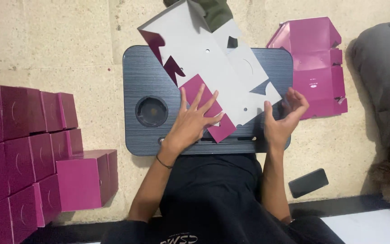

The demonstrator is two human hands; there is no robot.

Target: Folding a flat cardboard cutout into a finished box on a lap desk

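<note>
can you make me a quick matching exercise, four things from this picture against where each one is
Things:
1. left hand
2. right hand
3. phone
4. stack of magenta boxes

Places:
a. dark, lying on the floor beside the person's right arm
b. piled on the floor at the left of the picture
c. spread flat on the magenta flap of the unfolded carton
d. at the lower right edge of the carton, fingers curled, over the dark lap tray

Pairs: 1-c, 2-d, 3-a, 4-b
</note>
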